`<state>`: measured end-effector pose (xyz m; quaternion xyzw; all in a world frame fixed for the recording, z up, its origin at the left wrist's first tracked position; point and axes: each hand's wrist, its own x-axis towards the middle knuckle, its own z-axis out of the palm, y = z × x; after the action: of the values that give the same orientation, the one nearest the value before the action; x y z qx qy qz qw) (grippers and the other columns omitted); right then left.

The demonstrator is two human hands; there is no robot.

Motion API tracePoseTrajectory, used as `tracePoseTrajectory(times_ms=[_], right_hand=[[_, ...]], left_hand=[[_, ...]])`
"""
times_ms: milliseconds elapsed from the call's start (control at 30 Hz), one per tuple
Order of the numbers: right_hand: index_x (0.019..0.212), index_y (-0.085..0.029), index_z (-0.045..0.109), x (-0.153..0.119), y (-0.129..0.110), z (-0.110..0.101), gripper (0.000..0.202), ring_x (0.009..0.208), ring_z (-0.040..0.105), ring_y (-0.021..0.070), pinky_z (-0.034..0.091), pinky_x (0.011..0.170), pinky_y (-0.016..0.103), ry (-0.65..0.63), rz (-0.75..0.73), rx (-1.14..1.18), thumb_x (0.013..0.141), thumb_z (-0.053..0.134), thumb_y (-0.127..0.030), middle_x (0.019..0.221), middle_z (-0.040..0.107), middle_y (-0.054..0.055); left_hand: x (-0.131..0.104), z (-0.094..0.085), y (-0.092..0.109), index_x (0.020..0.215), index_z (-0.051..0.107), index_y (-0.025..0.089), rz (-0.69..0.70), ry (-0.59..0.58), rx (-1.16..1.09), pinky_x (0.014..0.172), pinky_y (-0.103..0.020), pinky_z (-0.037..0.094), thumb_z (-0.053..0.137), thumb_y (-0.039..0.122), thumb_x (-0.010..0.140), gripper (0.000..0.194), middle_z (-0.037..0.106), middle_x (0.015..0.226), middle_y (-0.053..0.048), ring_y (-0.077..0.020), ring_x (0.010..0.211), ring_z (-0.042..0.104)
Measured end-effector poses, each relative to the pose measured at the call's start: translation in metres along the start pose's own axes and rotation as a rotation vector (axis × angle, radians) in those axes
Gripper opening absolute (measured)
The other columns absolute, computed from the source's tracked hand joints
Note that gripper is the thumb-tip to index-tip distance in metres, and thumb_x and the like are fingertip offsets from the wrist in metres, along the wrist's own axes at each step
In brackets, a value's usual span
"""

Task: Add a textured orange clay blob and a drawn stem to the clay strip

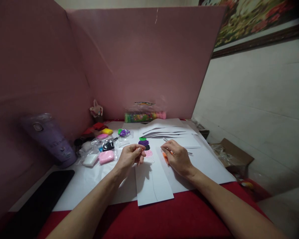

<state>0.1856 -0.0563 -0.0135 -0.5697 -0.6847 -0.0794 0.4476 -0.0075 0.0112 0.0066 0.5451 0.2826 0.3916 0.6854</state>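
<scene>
My left hand (pixel 132 155) is pinched, with what looks like a tiny bit of orange clay at the fingertips. It hovers over a white card (pixel 154 187) with a pencil-like line down it. Along the card's upper part run patches of green, purple (pixel 144 143), black and pink clay (pixel 148 153). My right hand (pixel 177 158) is closed around a thin silver tool (pixel 165 140), whose other end shows beyond the knuckles. Beneath its fingers lies orange clay (pixel 165 158), partly hidden by the hand. The tool's exact kind is unclear.
Packs of clay, including pink (pixel 106 157) and white (pixel 90 160), cluster at left beside a purple tumbler (pixel 52 141). A black flat slab (pixel 40 196) lies nearer. Behind are stacked paper sheets (pixel 169 129) and a colourful tube pack (pixel 144 116). A cardboard box (pixel 235 154) stands right.
</scene>
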Motion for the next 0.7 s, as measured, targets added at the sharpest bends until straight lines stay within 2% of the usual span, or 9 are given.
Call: tracePoseTrajectory(times_ms=[167, 233, 300, 367, 433, 567, 700], right_hand=[[0.075, -0.020, 0.061, 0.0007, -0.0017, -0.0011, 0.018, 0.074, 0.057, 0.0170, 0.045, 0.067, 0.028, 0.003, 0.001, 0.003, 0.088, 0.048, -0.015, 0.079, 0.059, 0.004], [0.076, -0.020, 0.061, 0.0010, -0.0023, -0.0016, 0.019, 0.075, 0.058, 0.0171, 0.046, 0.068, 0.029, 0.003, -0.001, 0.003, 0.088, 0.048, -0.015, 0.079, 0.059, 0.004], [0.076, -0.020, 0.061, 0.0011, -0.0026, -0.0019, 0.019, 0.074, 0.058, 0.0171, 0.046, 0.068, 0.028, 0.000, 0.001, 0.000, 0.088, 0.048, -0.015, 0.079, 0.059, 0.004], [0.077, -0.020, 0.062, 0.0010, -0.0024, -0.0018, 0.018, 0.074, 0.057, 0.0170, 0.046, 0.068, 0.028, -0.007, 0.006, -0.001, 0.088, 0.048, -0.015, 0.079, 0.059, 0.004], [0.077, -0.020, 0.062, 0.0006, -0.0019, -0.0014, 0.018, 0.075, 0.057, 0.0169, 0.045, 0.068, 0.028, -0.008, 0.009, 0.001, 0.088, 0.049, -0.015, 0.080, 0.059, 0.004], [0.077, -0.019, 0.062, 0.0001, -0.0010, -0.0006, 0.017, 0.074, 0.057, 0.0164, 0.045, 0.068, 0.028, -0.006, 0.013, 0.006, 0.088, 0.049, -0.015, 0.080, 0.059, 0.004], [0.077, -0.019, 0.062, -0.0001, -0.0006, -0.0003, 0.016, 0.074, 0.057, 0.0162, 0.045, 0.068, 0.027, -0.011, 0.020, 0.009, 0.087, 0.051, -0.015, 0.080, 0.059, 0.004]], left_hand=[[-0.0014, 0.0026, 0.0023, 0.102, 0.063, 0.009, -0.018, 0.012, -0.096, 0.061, -0.026, 0.050, 0.074, 0.033, 0.070, 0.041, 0.067, 0.098, -0.015, -0.0193, 0.075, 0.068], [-0.0017, 0.0023, 0.0027, 0.106, 0.063, 0.010, -0.047, 0.017, -0.072, 0.063, -0.028, 0.051, 0.075, 0.031, 0.070, 0.044, 0.066, 0.106, -0.018, -0.0233, 0.081, 0.069], [-0.0018, 0.0011, 0.0025, 0.105, 0.063, 0.010, -0.053, 0.002, -0.039, 0.060, -0.027, 0.051, 0.074, 0.031, 0.070, 0.042, 0.065, 0.108, -0.018, -0.0234, 0.082, 0.069], [-0.0018, -0.0002, 0.0020, 0.102, 0.063, 0.010, -0.043, -0.030, -0.025, 0.058, -0.025, 0.050, 0.074, 0.031, 0.071, 0.039, 0.067, 0.104, -0.017, -0.0210, 0.080, 0.068], [-0.0015, -0.0008, 0.0013, 0.097, 0.063, 0.010, -0.031, -0.053, -0.026, 0.057, -0.024, 0.049, 0.074, 0.032, 0.070, 0.036, 0.069, 0.091, -0.013, -0.0163, 0.070, 0.066], [-0.0004, -0.0005, 0.0000, 0.081, 0.061, 0.009, -0.028, -0.035, 0.003, 0.042, -0.018, 0.039, 0.077, 0.037, 0.064, 0.036, 0.063, 0.060, -0.002, -0.0067, 0.043, 0.052], [-0.0002, 0.0000, 0.0003, 0.074, 0.058, 0.010, -0.041, 0.006, 0.034, 0.035, -0.016, 0.029, 0.077, 0.040, 0.063, 0.037, 0.059, 0.054, 0.001, -0.0044, 0.037, 0.044]])
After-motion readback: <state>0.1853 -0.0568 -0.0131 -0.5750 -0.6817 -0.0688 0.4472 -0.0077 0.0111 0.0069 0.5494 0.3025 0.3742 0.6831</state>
